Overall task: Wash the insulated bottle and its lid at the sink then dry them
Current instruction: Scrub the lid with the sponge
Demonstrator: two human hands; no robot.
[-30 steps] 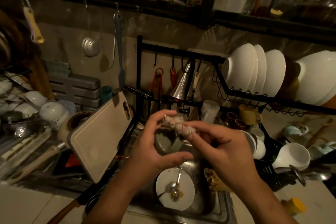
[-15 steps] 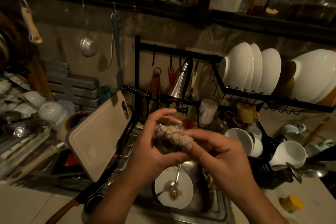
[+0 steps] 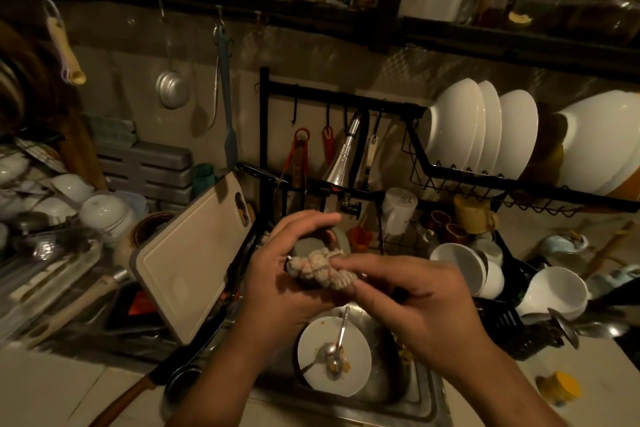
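Over the sink (image 3: 425,400), at the middle of the scene, the left hand (image 3: 287,288) curls its fingers and thumb round a small grey-green piece that seems to be the lid (image 3: 308,247), though the dim light and the fingers over it leave that unsure. The right hand (image 3: 422,298) comes in from the right, with its fingertips bent and pinching a pale knitted scrubber (image 3: 320,270). The scrubber is bunched up and lies against the near face of the lid, touching the left hand's fingers as well. Both hands are held above the basin, clear of what lies in it. Directly below them a white plate (image 3: 358,373) sits in the sink with food scraps and two spoons (image 3: 341,329) on it. The chrome faucet (image 3: 341,163) stands just beyond the hands, its spout pointing down towards them. To the left a pale cutting board (image 3: 187,263) leans tilted against the sink's edge. On the far right a black wire rack (image 3: 450,180) holds white bowls (image 3: 481,128) on edge, and a white cup (image 3: 554,291) lies on its side nearer, at the right.
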